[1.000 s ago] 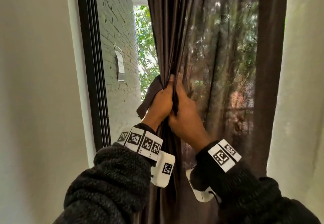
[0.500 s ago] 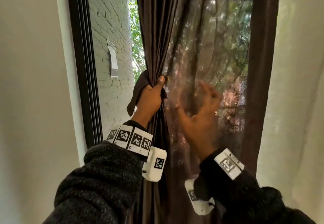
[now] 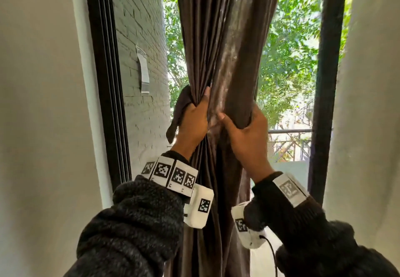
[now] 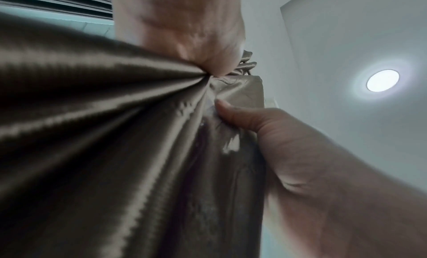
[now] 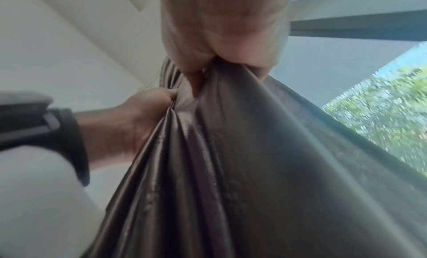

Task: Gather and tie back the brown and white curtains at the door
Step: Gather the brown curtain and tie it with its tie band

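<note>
The brown curtain (image 3: 218, 55) hangs bunched into a narrow column in the middle of the doorway. My left hand (image 3: 194, 120) grips the left folds in a fist, and a loose brown flap (image 3: 178, 112) sticks out to its left. My right hand (image 3: 246, 133) is curled round the right part of the bunch, thumb in front, almost touching the left hand. The left wrist view shows the folds (image 4: 115, 134) converging into my left hand (image 4: 203, 48), with the right hand (image 4: 289, 148) beside it. The right wrist view shows my right hand (image 5: 221, 42) pinching the cloth (image 5: 231, 170). A white curtain (image 3: 368, 114) hangs at the right.
A dark door frame (image 3: 104, 81) stands at the left, with a grey brick wall (image 3: 140, 27) beyond it. A dark vertical strip (image 3: 326, 81) runs down beside the white curtain. Outside are green trees (image 3: 287, 60) and a metal railing (image 3: 290, 144). A pale wall (image 3: 39, 103) fills the left.
My right hand let go of the bunch, swept open to the right across the spread cloth, then pulled it in and now grips it beside the left. The doorway's right side is uncovered.
</note>
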A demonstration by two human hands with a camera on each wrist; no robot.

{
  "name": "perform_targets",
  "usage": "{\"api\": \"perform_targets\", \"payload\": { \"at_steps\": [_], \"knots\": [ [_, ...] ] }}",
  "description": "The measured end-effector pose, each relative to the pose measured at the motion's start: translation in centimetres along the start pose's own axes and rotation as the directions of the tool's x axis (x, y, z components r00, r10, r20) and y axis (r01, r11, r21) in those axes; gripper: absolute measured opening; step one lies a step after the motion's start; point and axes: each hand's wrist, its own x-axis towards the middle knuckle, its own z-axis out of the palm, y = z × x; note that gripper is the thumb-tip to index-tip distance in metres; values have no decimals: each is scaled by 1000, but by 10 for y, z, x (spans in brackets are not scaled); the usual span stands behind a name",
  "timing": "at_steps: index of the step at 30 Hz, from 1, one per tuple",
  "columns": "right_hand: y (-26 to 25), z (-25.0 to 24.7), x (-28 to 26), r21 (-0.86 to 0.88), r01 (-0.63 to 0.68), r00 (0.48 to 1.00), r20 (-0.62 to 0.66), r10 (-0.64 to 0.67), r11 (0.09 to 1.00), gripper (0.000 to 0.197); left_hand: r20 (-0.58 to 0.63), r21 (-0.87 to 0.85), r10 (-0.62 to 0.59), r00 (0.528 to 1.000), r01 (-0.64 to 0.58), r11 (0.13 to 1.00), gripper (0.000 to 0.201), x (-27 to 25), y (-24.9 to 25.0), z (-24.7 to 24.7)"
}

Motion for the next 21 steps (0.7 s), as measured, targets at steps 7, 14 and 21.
{"api": "perform_targets", "payload": {
  "at_steps": [7,14,21],
  "knots": [
    [14,7,-18,-185,100,995,36,-95,978,47,7,3,149,989,-149,989,44,-5,-4,4],
    [12,5,-23,-140,97,988,130,-79,985,68,16,100,106,994,-107,989,30,6,-4,-4],
    [12,0,-28,-75,74,971,234,-55,994,81,-12,59,39,999,-38,998,42,0,-3,7]
  ]
}}
